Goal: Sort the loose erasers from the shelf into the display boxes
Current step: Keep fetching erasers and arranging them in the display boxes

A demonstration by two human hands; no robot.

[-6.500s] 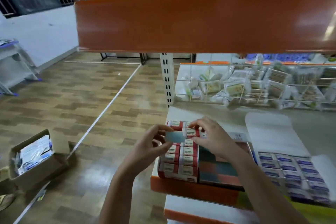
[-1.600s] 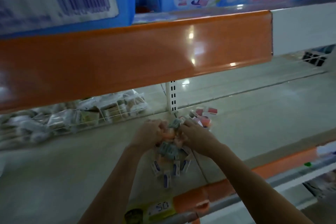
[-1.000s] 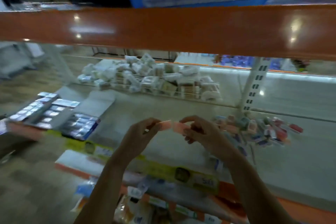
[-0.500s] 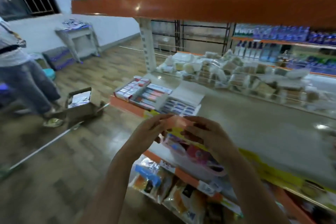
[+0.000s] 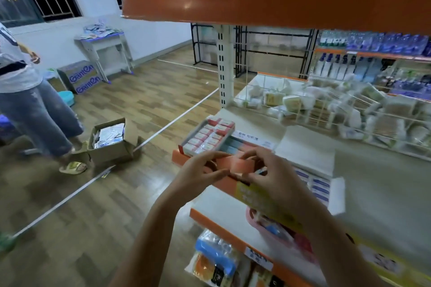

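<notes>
1. The view has swung from the loose pile back to the display boxes (image 5: 211,134); carrying seems nearly done.
2. Left hand (image 5: 198,173) and right hand (image 5: 268,170) each keep a pinching grip on the flat salmon-pink eraser (image 5: 236,162), held just before the boxes on the shelf (image 5: 377,189).

Two bare forearms, no sleeves in view; left hand (image 5: 198,177) and right hand (image 5: 268,175) ungloved, no rings, watch or bands visible on fingers or wrists.
</notes>
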